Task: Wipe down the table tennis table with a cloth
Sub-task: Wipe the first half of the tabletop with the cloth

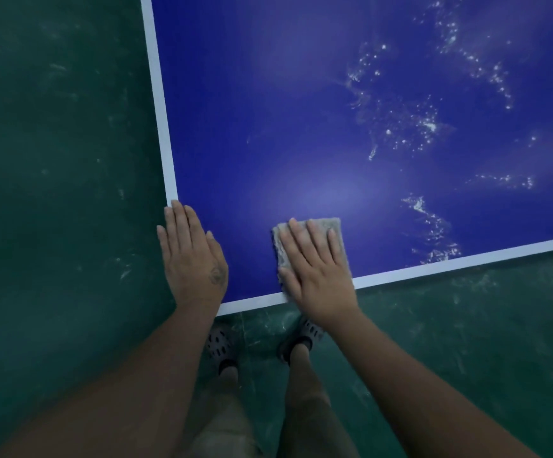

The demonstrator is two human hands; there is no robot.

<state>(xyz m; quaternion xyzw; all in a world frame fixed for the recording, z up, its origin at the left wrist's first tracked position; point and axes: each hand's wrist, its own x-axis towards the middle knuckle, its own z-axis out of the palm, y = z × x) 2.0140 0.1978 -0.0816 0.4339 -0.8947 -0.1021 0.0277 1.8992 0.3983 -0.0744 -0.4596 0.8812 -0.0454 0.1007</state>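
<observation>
The blue table tennis table (301, 127) with white edge lines fills the upper right; its near-left corner lies under my hands. My right hand (314, 269) presses flat, fingers straight, on a folded grey cloth (329, 226) at the table's near edge. The cloth shows past the fingertips and at the hand's left side. My left hand (190, 256) rests flat on the corner itself, fingers straight, holding nothing. White dust and droplet smears (410, 123) spread over the right part of the blue top.
A green, scuffed floor (53, 193) surrounds the table on the left and below. My legs and two patterned clogs (220, 347) stand right below the table's corner.
</observation>
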